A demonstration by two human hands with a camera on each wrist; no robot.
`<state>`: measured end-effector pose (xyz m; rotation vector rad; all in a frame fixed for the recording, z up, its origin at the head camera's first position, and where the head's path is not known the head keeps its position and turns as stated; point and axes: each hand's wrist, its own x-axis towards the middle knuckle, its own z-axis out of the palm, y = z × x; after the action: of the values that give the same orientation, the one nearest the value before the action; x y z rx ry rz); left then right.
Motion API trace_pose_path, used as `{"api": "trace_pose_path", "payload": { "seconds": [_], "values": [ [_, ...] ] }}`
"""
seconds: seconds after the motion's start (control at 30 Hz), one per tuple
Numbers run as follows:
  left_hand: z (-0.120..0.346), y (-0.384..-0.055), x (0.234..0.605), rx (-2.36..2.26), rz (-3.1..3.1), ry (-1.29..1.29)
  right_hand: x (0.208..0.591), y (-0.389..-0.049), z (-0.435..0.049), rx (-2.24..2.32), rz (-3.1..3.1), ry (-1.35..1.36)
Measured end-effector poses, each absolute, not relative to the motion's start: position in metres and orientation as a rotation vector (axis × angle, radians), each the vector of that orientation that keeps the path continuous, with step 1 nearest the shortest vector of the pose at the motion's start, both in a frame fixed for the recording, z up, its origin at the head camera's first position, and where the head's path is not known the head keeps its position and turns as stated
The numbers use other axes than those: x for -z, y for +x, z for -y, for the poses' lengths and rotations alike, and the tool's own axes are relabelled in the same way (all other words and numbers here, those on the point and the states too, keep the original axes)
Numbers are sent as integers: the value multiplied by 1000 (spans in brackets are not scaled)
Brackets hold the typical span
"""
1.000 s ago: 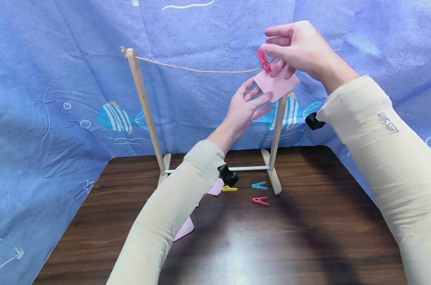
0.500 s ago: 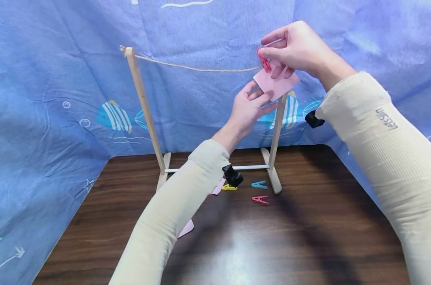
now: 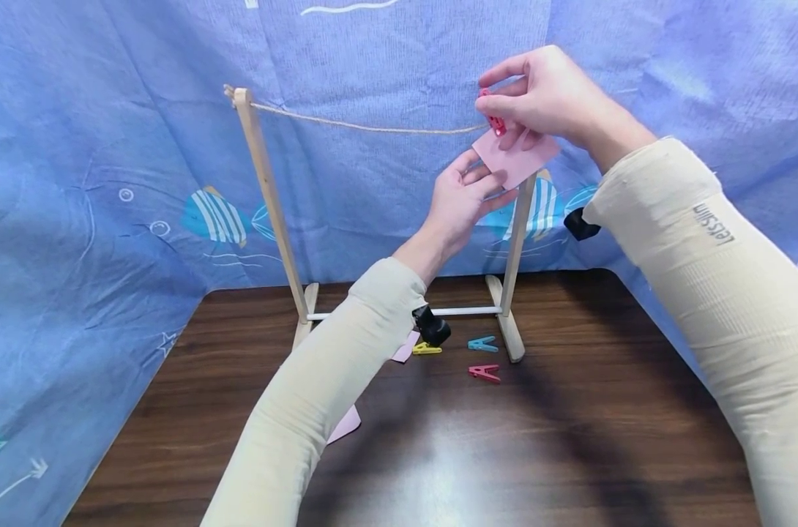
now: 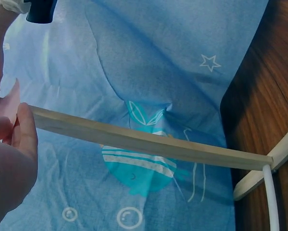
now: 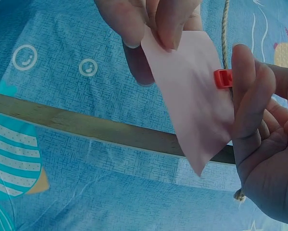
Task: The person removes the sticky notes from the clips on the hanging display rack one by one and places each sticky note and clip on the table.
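My left hand pinches the lower left edge of a pink square of paper between fingers and thumb. In the right wrist view the same paper hangs bent from those fingers. A red clothespin is gripped by my right hand, its jaws right at the paper's top corner by the rope. From the right wrist view, the red clothespin's end overlaps the paper's edge next to the rope; the rest of it is hidden behind the fingers.
The rope runs from the left wooden post of a stand towards its right post. On the table lie a blue clothespin, a red one, a yellow one and pink papers, partly hidden by the left sleeve.
The right hand has lowered slightly and shifted a little left, its fingers closing further over the red clothespin, which now stands more upright. The left hand has moved slightly right, still holding the paper.
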<state>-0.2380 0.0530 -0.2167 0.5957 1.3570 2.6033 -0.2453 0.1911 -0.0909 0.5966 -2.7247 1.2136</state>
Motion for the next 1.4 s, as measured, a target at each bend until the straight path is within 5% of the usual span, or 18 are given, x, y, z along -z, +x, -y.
{"api": "trace_pose_path", "payload": {
  "seconds": [1.4],
  "values": [
    [-18, -241, 195, -2568, -1557, 496, 74, -231, -203, -1471, 2386, 714]
  ]
}}
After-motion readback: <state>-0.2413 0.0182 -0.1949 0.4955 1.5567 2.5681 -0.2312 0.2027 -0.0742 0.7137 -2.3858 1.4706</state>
